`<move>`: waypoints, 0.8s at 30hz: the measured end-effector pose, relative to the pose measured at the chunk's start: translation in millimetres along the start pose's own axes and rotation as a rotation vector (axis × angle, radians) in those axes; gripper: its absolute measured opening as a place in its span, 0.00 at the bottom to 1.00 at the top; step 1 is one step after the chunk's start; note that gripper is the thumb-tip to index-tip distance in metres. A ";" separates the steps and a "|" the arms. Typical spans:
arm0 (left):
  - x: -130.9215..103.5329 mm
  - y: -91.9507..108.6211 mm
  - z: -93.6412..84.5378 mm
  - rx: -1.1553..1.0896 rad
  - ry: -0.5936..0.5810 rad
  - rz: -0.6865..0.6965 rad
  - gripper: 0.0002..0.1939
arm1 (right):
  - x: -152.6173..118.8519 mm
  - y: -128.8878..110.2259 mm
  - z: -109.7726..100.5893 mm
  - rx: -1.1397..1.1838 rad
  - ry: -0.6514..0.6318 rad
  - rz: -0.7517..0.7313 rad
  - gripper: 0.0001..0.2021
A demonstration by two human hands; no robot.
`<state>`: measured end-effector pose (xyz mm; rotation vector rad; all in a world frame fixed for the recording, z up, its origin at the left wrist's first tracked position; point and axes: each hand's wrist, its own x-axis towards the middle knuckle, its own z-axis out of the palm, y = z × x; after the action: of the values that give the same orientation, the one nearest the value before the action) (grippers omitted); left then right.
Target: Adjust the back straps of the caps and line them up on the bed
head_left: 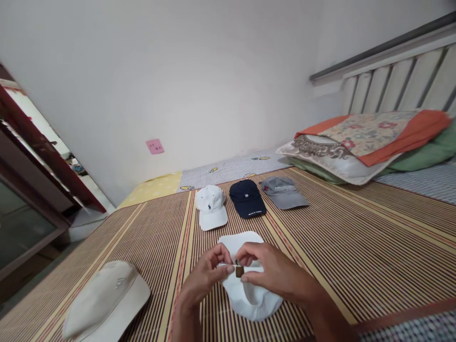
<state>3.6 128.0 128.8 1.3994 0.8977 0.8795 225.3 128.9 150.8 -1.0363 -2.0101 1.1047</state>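
Note:
A white baseball cap [254,304] lies in front of me with its back opening towards me. Over it, my left hand [208,270] pinches the cap's thin white strap between thumb and finger. My right hand [261,268] is curled at the other side of a small brass-coloured buckle [240,271], its thumb at the buckle's lower right edge. Its fingertips are closed around the buckle end of the strap; the exact contact is partly hidden. Just beyond are another white cap [213,209], a navy cap [247,199] and a grey cap [284,192] in a row.
A beige cap [107,301] rests at the lower left on the striped bamboo mat [160,242]. Pillows with an orange floral cover [377,133] are stacked at the right, below a radiator [399,80]. A pink note [155,146] is stuck to the wall.

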 end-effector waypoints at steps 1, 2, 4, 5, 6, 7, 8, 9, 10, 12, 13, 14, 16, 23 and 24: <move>0.2 -0.5 -0.3 0.006 0.005 0.001 0.21 | 1.0 0.1 2.3 -0.010 0.003 -0.004 0.11; 0.4 -1.1 -0.6 0.017 0.008 0.001 0.21 | 1.9 1.0 3.9 -0.015 0.006 -0.008 0.10; 0.6 -1.9 -1.0 0.036 0.003 -0.013 0.22 | 2.9 4.2 4.9 -0.009 0.005 -0.012 0.09; 0.5 -2.0 -0.9 0.044 -0.001 -0.024 0.23 | 3.2 6.0 4.4 0.000 0.002 -0.006 0.10; 0.3 -1.9 -0.6 0.053 -0.003 -0.037 0.23 | 3.2 7.8 3.4 0.011 -0.002 0.006 0.10; 0.0 -1.5 -0.1 0.060 -0.002 -0.053 0.23 | 3.0 9.7 2.1 0.021 -0.008 0.025 0.11; -0.3 -0.9 0.5 0.067 0.002 -0.066 0.23 | 2.6 11.7 0.4 0.029 -0.011 0.046 0.11; -0.5 -0.3 1.0 0.074 0.010 -0.074 0.23 | 2.0 13.8 -1.5 0.039 -0.011 0.069 0.11; -0.7 0.3 1.4 0.077 0.020 -0.075 0.24 | 1.2 16.0 -3.7 0.052 -0.010 0.091 0.11; -0.5 1.1 1.4 0.066 0.036 -0.065 0.23 | -0.8 20.4 -8.1 0.087 -0.020 0.129 0.09; -0.2 1.3 1.2 0.056 0.040 -0.056 0.23 | -1.8 22.2 -10.3 0.108 -0.030 0.145 0.09; 0.1 1.5 0.9 0.047 0.039 -0.047 0.23 | -2.8 23.6 -12.2 0.132 -0.042 0.156 0.08; 0.6 2.1 1.1 0.034 0.018 -0.038 0.23 | -4.1 25.2 -15.1 0.181 -0.062 0.164 0.07; 0.5 10.0 9.6 0.172 0.013 -0.104 0.16 | -2.5 30.0 -14.3 0.258 -0.075 0.180 0.05; 0.6 11.2 10.8 0.176 0.021 -0.111 0.16 | -2.2 31.3 -13.9 0.264 -0.076 0.183 0.05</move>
<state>13.8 124.0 139.9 1.4768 1.0798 0.7469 248.1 143.2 129.5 -1.0668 -1.7915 1.4808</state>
